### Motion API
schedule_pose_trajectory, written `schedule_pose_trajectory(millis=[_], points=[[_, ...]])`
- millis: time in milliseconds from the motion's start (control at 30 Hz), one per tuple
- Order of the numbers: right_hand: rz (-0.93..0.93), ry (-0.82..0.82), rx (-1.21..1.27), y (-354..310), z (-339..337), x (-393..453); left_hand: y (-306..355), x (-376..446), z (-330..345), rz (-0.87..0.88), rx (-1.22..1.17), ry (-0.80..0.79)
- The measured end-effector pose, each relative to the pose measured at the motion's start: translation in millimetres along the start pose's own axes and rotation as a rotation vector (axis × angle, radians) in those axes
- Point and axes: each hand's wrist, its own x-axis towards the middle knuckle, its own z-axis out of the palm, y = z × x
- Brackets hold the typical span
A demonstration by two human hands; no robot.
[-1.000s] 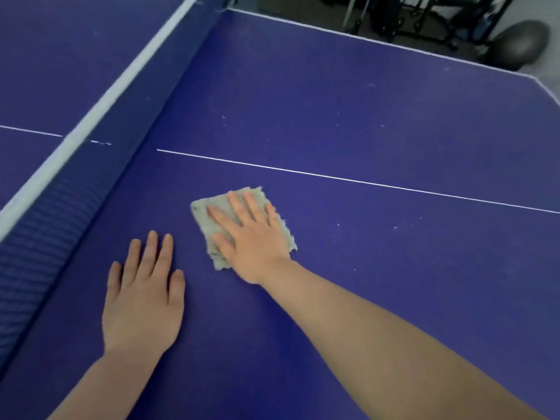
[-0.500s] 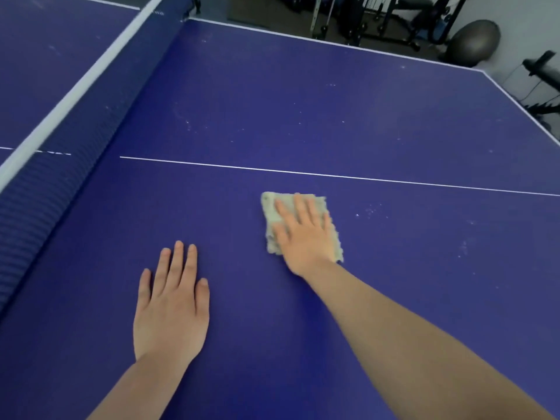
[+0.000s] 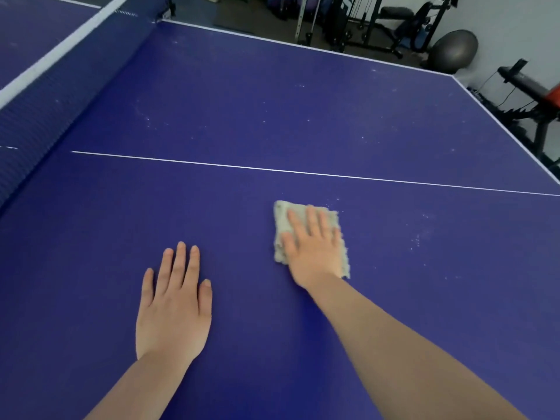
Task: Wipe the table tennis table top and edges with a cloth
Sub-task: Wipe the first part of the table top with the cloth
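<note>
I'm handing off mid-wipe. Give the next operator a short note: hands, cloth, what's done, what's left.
Right hand: flat, fingers straight, pressing the pale grey-green frayed cloth onto the blue table tennis table top, just on the near side of the thin white centre line.
Left hand: flat on the table, holding nothing, left of the cloth.
Done: cannot be judged for sure; the patch around the hands looks free of specks.
Left: white specks right of the cloth, more specks beyond the centre line, and the white-edged table borders.
</note>
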Motion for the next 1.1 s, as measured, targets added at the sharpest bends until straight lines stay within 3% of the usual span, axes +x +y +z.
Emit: schedule_pose_trajectory(millis=[100,200,300,367,467,500,567,700,767,867,933,1000,1100], points=[[0.023,0.078,0.013,27,15,-39,17,-6,1,-0.013,0.007,-0.007],[-0.234,0.142,0.059,19,32,-82,46,-11,3,-0.043,-0.016,-0.013],[-0.489,0.058,0.048,42,19,-74,75,-12,8,-0.055,-0.011,-0.043],[-0.403,0.020,-0.001,78,8,-54,95,-12,9,-0.044,-0.016,-0.055],[-0.038,0.066,0.020,133,14,-45,125,-9,10,-0.035,-0.042,-0.088],[0.003,0.102,0.016,140,19,-54,134,-7,10,-0.034,-0.035,-0.093],[-0.076,0.150,0.045,134,26,-78,147,0,13,-0.042,-0.008,-0.108],[-0.443,0.064,0.001,108,19,-56,154,10,12,-0.075,-0.009,-0.120],[-0.426,0.069,0.019,115,8,-18,153,12,12,-0.075,-0.005,-0.116],[-0.168,0.025,0.027,144,-5,12,147,22,10,-0.078,-0.006,-0.127],[-0.105,0.055,0.005,156,1,3,140,37,7,-0.091,-0.011,-0.153],[-0.202,0.138,-0.021,145,8,-20,132,55,3,-0.100,-0.007,-0.149],[-0.443,0.075,0.004,105,12,-24,120,73,4,-0.113,0.018,-0.150]])
